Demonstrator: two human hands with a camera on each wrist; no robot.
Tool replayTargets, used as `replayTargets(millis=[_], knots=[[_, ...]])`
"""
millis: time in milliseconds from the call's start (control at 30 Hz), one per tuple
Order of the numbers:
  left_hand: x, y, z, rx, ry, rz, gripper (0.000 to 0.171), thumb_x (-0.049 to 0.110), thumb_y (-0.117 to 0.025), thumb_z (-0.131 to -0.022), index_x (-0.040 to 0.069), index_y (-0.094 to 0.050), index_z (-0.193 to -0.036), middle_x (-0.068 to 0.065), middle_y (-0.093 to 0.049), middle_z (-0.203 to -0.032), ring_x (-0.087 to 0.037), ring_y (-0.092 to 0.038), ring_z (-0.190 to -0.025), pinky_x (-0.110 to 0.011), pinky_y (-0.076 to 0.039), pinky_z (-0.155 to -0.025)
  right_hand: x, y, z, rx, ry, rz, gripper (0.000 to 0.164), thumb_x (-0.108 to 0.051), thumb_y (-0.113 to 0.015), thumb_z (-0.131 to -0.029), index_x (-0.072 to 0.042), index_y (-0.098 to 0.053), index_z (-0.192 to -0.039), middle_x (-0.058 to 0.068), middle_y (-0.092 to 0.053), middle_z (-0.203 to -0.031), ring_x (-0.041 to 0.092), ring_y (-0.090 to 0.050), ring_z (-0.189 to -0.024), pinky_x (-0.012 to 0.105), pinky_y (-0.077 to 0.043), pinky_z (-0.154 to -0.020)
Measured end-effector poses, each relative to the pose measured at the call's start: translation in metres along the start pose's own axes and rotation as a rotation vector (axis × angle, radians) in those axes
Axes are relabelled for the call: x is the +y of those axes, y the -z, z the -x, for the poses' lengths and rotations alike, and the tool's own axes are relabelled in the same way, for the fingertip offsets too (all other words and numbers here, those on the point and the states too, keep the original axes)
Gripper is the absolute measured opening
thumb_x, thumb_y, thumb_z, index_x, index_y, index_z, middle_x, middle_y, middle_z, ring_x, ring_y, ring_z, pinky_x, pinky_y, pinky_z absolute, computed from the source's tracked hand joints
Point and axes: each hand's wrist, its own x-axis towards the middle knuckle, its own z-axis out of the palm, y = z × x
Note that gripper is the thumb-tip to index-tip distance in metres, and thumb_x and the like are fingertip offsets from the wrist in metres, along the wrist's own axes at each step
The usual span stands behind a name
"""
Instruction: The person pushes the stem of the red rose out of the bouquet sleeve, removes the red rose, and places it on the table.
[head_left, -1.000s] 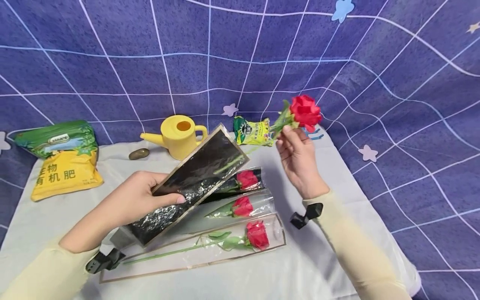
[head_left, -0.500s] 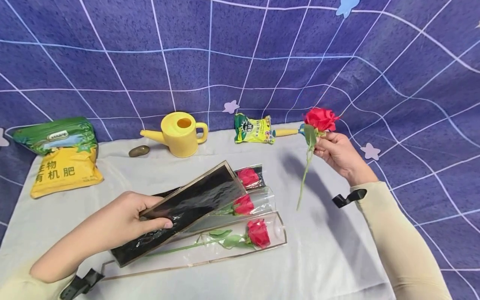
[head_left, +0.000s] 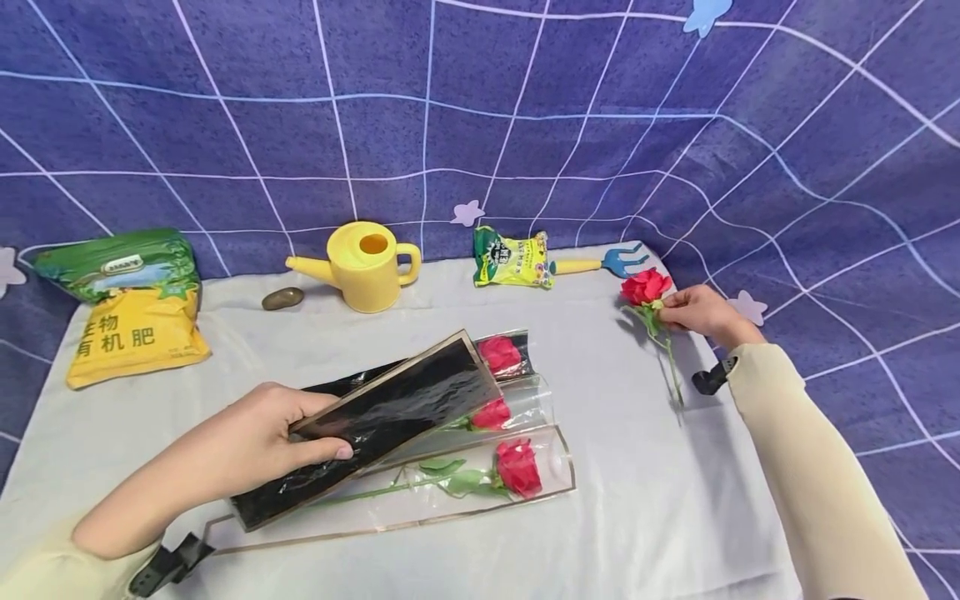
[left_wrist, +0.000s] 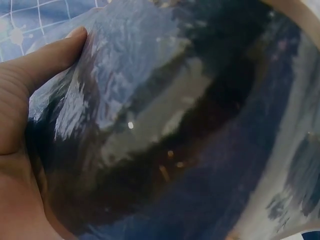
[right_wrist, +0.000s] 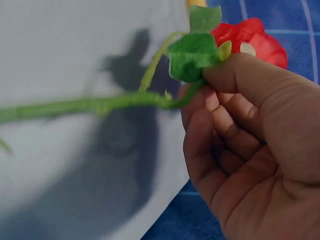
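Observation:
My right hand (head_left: 701,311) pinches a red artificial rose (head_left: 646,286) by the stem just under its bloom, near the table's right edge. In the right wrist view the green stem (right_wrist: 75,106) stretches left over the white cloth. My left hand (head_left: 262,433) grips a black flower sleeve (head_left: 405,408) with a tan border, thumb on top. The sleeve lies slantwise over several wrapped roses; a clear-wrapped rose (head_left: 517,467) is nearest me, another rose (head_left: 491,414) lies behind it, and a black-wrapped rose (head_left: 501,354) is farthest. Glossy film (left_wrist: 150,115) fills most of the left wrist view.
Along the back stand a yellow watering can (head_left: 366,271), a green and yellow packet (head_left: 512,258) and a small hand rake (head_left: 600,262) with a yellow handle. A brown stone (head_left: 282,298) and a fertilizer bag (head_left: 138,308) lie at left. Purple cloth (head_left: 480,108) hangs behind.
My right hand has drawn the rose out of the black sleeve and carried it right, lowering it toward the table. My left hand has lowered the sleeve toward the wrapped roses.

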Motion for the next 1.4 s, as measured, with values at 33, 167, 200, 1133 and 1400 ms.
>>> replayTargets(millis=[33, 167, 200, 1133, 1400], knots=[[0.0, 0.0, 0.0, 0.001, 0.002, -0.003, 0.014, 0.034, -0.069, -0.085, 0.029, -0.056, -0.082, 0.019, -0.034, -0.062, 0.004, -0.029, -0.05, -0.02, -0.037, -0.047, 0.004, 0.001, -0.001, -0.006, -0.012, 0.013, 0.02, -0.012, -0.067, -0.085, 0.007, -0.063, -0.091, -0.002, -0.056, -0.063, 0.004, -0.047, -0.056, 0.021, -0.039, -0.05], [0.0, -0.001, -0.001, -0.002, 0.011, -0.003, 0.017, 0.034, -0.069, -0.085, 0.028, -0.054, -0.079, 0.019, -0.027, -0.062, 0.004, -0.027, -0.05, -0.019, -0.036, -0.046, 0.016, 0.001, -0.006, 0.011, -0.022, 0.049, 0.018, -0.012, -0.069, -0.084, 0.005, -0.063, -0.088, -0.004, -0.057, -0.064, 0.004, -0.048, -0.056, 0.02, -0.04, -0.051], [0.0, -0.001, -0.001, -0.001, 0.009, -0.004, 0.018, 0.034, -0.069, -0.085, 0.028, -0.053, -0.078, 0.018, -0.027, -0.062, 0.004, -0.028, -0.05, -0.019, -0.036, -0.046, 0.018, 0.0, -0.007, 0.024, -0.016, 0.075, 0.018, -0.012, -0.069, -0.083, 0.005, -0.063, -0.087, -0.005, -0.058, -0.065, 0.004, -0.049, -0.056, 0.02, -0.04, -0.052], [-0.004, -0.006, -0.019, -0.04, 0.112, -0.004, 0.019, 0.043, -0.066, -0.084, 0.026, -0.063, -0.092, 0.016, -0.046, -0.063, 0.0, -0.041, -0.054, -0.024, -0.043, -0.058, -0.235, -0.139, 0.103, -0.264, 0.904, -0.149, 0.007, 0.0, -0.068, -0.084, -0.006, -0.064, -0.086, 0.003, -0.058, -0.074, 0.018, -0.053, -0.068, 0.035, -0.047, -0.062], [-0.062, 0.03, 0.007, 0.19, 0.198, -0.075, 0.029, 0.027, -0.074, -0.081, 0.023, -0.067, -0.109, 0.016, -0.066, -0.077, -0.006, -0.061, -0.065, -0.022, -0.048, -0.058, -0.203, -0.134, 0.046, 0.092, 0.559, -0.295, 0.009, -0.003, -0.064, -0.087, 0.006, -0.064, -0.088, 0.016, -0.062, -0.08, 0.018, -0.054, -0.063, 0.025, -0.046, -0.057]])
